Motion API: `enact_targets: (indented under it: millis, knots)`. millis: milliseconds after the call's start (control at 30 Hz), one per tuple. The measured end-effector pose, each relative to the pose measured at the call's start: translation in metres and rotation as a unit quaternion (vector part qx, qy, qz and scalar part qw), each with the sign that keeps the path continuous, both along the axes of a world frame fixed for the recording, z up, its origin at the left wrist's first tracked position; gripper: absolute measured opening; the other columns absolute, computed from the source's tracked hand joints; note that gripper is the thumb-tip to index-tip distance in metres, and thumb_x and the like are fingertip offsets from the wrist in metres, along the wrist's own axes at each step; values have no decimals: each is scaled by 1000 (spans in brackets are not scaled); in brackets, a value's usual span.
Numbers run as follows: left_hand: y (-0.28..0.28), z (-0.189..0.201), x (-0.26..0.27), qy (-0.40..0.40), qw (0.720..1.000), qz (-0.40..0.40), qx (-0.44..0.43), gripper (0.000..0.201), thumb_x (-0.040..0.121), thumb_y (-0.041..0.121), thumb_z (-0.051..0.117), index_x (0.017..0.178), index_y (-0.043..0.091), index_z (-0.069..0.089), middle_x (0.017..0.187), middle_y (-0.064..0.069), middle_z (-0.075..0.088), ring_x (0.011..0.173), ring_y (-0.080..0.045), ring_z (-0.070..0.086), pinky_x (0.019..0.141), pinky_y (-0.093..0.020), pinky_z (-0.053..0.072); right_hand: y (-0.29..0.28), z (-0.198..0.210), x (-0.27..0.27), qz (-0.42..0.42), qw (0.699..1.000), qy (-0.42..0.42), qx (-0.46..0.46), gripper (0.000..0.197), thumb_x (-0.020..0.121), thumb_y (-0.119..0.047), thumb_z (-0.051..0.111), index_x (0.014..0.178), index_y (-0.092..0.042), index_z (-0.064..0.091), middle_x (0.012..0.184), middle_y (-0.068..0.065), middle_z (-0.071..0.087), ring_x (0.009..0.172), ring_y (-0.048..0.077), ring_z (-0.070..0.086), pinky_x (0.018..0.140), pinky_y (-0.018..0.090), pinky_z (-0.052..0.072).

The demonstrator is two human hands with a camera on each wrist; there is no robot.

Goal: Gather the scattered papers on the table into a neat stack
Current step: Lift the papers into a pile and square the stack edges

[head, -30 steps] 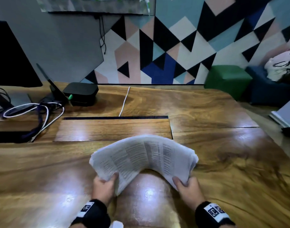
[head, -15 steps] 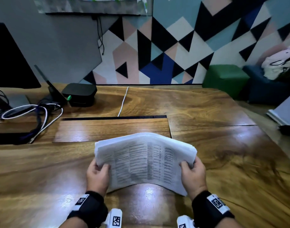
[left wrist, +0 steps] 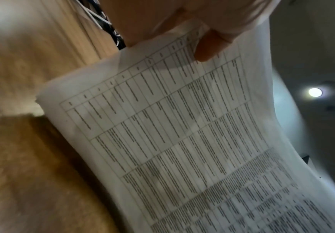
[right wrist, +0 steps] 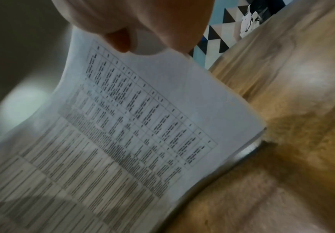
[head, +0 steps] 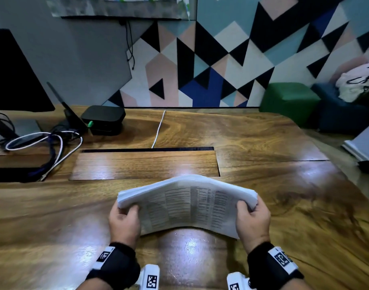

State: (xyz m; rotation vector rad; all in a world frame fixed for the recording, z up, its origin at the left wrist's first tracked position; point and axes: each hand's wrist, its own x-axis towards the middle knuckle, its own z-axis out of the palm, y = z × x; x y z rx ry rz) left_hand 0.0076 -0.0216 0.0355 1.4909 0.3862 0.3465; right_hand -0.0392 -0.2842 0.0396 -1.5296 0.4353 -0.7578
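A bundle of white printed papers [head: 187, 204] with tables of small text arches upward over the wooden table [head: 284, 206], its near edge down by the tabletop. My left hand [head: 125, 218] grips its left end, thumb on the printed side. My right hand [head: 251, 218] grips the right end the same way. In the left wrist view the thumb presses the papers [left wrist: 182, 134] from the printed side. The right wrist view shows the papers [right wrist: 123, 134] held near the top, with the lower corner close to the wood.
A dark monitor [head: 14, 76] stands at the far left with tangled cables [head: 49, 147] by it. A black box [head: 103, 120] sits behind a hinged cable flap [head: 144, 164]. A white cable [head: 158, 128] runs to the slot. Green [head: 288, 101] and blue stools stand beyond the right edge.
Both hands shifted up the sides of the bundle and squared it. The sheets went from fanned and sagging to a tighter arched bundle standing on its near edge.
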Motion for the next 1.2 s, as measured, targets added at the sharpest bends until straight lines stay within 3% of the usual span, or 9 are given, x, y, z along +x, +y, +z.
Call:
enact_targets:
  millis: [100, 233, 400, 500, 633, 733, 867, 1000, 1200]
  knots:
    - [9, 4, -1, -15, 1000, -4, 20, 29, 86, -19, 51, 103, 2, 60, 84, -1, 62, 67, 10, 62, 64, -1, 47, -9, 3, -4, 30, 999, -11, -20, 29, 79, 19, 53, 75, -10, 56, 61, -12, 59, 56, -8, 50, 58, 6, 43]
    - [8, -12, -7, 28, 999, 7, 29, 25, 85, -15, 57, 103, 2, 60, 88, -9, 63, 88, -23, 59, 61, -4, 49, -8, -23, -8, 26, 998, 63, 17, 40, 81, 24, 53, 80, -16, 59, 64, -19, 69, 59, -11, 58, 60, 5, 46]
    - [10, -14, -10, 65, 997, -20, 39, 26, 87, -13, 56, 109, 1, 59, 104, -22, 66, 96, -27, 59, 65, -9, 50, -3, -19, -2, 57, 990, 117, 52, 35, 85, 17, 55, 79, -16, 64, 63, -25, 71, 57, -13, 61, 54, 5, 47]
    - [22, 11, -6, 6, 991, -45, 127, 49, 84, -7, 59, 126, 16, 48, 118, -3, 60, 113, -22, 54, 97, -22, 46, -7, 21, 4, 108, 991, 79, -2, 36, 85, 17, 56, 84, -17, 65, 65, -28, 70, 60, -16, 61, 56, 3, 45]
    - [12, 65, 7, -162, 874, -226, 398, 79, 74, 28, 63, 146, 15, 33, 146, 3, 41, 134, -13, 41, 114, -32, 30, -14, 80, 14, 191, 975, 48, -101, 34, 80, 12, 63, 85, -21, 68, 69, -25, 70, 65, -11, 61, 60, 5, 45]
    - [-20, 91, 17, -181, 788, -365, 461, 63, 79, 29, 62, 138, 27, 41, 135, 8, 54, 126, -10, 51, 107, -34, 40, -14, 116, 24, 239, 955, 64, -166, 14, 78, -3, 67, 77, -17, 66, 65, -6, 64, 59, -2, 53, 57, 20, 44]
    - [-34, 92, 32, -124, 809, -377, 435, 16, 83, 26, 54, 97, 31, 50, 91, 11, 64, 93, -18, 63, 81, -37, 51, -14, 147, 34, 248, 915, 84, -307, 18, 71, -28, 63, 72, -12, 54, 60, 7, 53, 58, 10, 46, 53, 37, 42]
    - [-32, 79, 34, -125, 874, -378, 279, 22, 85, 16, 53, 106, 17, 61, 95, 1, 71, 89, -11, 62, 85, -36, 50, -38, 161, 39, 229, 904, 129, -337, 17, 69, -31, 73, 74, -22, 59, 66, -2, 61, 59, 10, 52, 57, 32, 49]
    - [-23, 70, 28, -51, 951, -304, 10, 24, 93, -2, 55, 108, 16, 58, 103, -7, 72, 99, -24, 66, 91, -42, 54, -65, 114, 42, 295, 951, 47, 81, 46, 62, -23, 89, 100, -16, 64, 84, -1, 70, 78, 14, 65, 68, 25, 55]
